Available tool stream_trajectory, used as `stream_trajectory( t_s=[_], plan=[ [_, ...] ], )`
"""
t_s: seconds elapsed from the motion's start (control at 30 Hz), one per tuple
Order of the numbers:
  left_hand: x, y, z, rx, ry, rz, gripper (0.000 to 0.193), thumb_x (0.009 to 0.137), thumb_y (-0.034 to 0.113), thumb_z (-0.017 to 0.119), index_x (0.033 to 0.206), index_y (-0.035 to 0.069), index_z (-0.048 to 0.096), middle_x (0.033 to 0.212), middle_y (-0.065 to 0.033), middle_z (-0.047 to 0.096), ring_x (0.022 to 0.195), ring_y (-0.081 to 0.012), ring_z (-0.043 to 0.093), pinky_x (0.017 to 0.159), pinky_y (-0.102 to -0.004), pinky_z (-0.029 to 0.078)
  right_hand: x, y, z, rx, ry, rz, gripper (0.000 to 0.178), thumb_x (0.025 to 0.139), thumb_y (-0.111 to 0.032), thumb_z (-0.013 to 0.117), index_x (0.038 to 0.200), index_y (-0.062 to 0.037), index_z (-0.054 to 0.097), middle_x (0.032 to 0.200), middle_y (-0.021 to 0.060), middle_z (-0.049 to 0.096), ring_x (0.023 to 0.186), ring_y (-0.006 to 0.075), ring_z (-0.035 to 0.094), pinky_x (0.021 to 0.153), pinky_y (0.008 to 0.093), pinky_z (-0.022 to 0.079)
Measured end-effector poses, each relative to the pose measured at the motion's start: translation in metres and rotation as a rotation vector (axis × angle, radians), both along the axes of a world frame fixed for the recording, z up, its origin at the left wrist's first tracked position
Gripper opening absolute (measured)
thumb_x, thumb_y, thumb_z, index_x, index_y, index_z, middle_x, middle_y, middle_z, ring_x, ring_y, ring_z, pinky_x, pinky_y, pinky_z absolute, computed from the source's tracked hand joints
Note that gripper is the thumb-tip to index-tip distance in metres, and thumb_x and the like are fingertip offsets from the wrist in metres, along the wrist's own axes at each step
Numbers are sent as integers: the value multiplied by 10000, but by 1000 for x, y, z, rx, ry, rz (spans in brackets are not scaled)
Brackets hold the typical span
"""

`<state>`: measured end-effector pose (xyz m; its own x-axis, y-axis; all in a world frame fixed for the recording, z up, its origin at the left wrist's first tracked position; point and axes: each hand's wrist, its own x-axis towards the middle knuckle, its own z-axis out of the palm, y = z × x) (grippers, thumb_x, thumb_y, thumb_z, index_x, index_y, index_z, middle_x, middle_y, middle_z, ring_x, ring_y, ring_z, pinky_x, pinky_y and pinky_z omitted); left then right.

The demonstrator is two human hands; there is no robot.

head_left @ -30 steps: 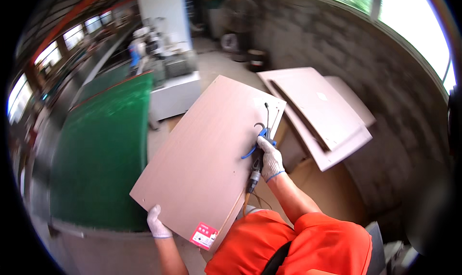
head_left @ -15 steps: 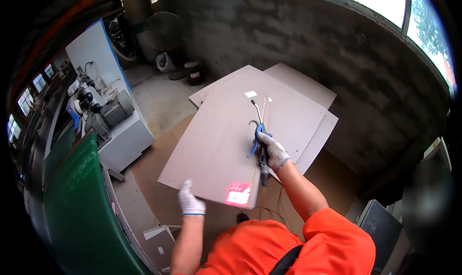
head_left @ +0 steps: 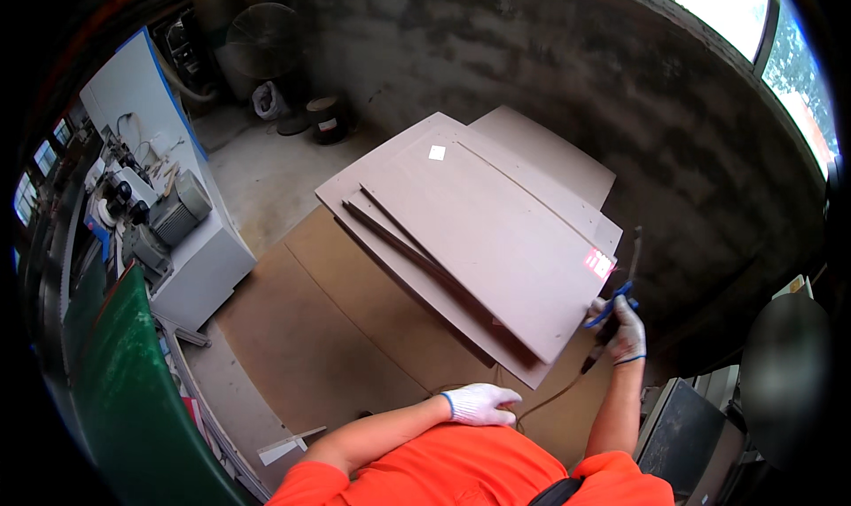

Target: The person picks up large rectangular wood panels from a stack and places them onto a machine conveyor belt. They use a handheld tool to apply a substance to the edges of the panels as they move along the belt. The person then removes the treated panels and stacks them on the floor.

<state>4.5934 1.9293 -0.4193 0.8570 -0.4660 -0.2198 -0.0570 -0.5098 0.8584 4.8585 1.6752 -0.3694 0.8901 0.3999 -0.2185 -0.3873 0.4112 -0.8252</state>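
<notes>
In a white knit glove, my right hand (head_left: 628, 337) is closed round an air blow gun (head_left: 615, 311) with a blue trigger. Its thin nozzle points up and away, past the right corner of the top panel (head_left: 523, 249). Whether my fingers also touch that panel's edge I cannot tell. The panel is flat and pinkish-grey, with a pink-and-white label near its right corner. It lies askew on other panels (head_left: 332, 189), with a dark gap showing along its left edge. My gloved left hand (head_left: 483, 405) is open and holds nothing, in front of my body near the air hose (head_left: 550, 397).
Brown sheet board (head_left: 292, 329) covers the floor around the stack. A machine with a motor (head_left: 182, 209) on a white base and a green cover (head_left: 124, 391) stand at left. The wall (head_left: 532, 54) rises behind; dark-topped equipment (head_left: 696, 435) stands at right.
The top panel has turned, its labelled end swinging from near me to the right. My left hand has left its edge and moved right; my right hand has moved right with the blow gun.
</notes>
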Motion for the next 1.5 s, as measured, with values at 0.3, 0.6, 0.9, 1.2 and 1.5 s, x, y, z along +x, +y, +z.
stream_trajectory(
  t_s=[0.3,0.6,0.9,1.2,1.5],
  plan=[
    [-84,197,-98,-493,213,869,499,1012,274,694,1400,-31,619,1350,-160,694,1242,-238,661,1068,-346,520,47,110,-45,-898,-693,-375,148,915,-92,729,1034,-4,730,869,11,704,755,95,591,705,295,492],
    [-329,420,-185,-726,-24,1760,361,955,172,747,1251,-31,705,1143,-136,763,963,-209,743,839,-315,590,-165,463,-8,-1374,-777,667,395,833,-388,783,1007,-38,724,783,171,719,698,317,721,657,447,554],
    [-524,564,-186,146,51,2104,455,918,356,724,1234,29,729,1117,-179,780,1063,-307,755,965,-392,573,-342,687,-58,-878,-667,1746,288,904,-280,798,1021,-22,744,789,20,683,683,114,612,633,298,505],
    [-609,723,-166,1163,-69,2301,469,865,313,751,1230,30,671,1322,-210,652,1244,-410,591,1109,-530,438,-339,936,-100,-670,-806,2048,282,902,-287,824,993,-24,773,771,3,696,657,100,611,594,294,506],
    [-644,807,-257,1436,345,2717,500,937,345,652,1316,20,639,1486,-204,552,1425,-425,446,1237,-570,287,-382,1173,-129,-685,-1460,2025,399,861,-337,805,1078,-7,749,790,85,712,668,180,643,634,363,528]
  ],
)
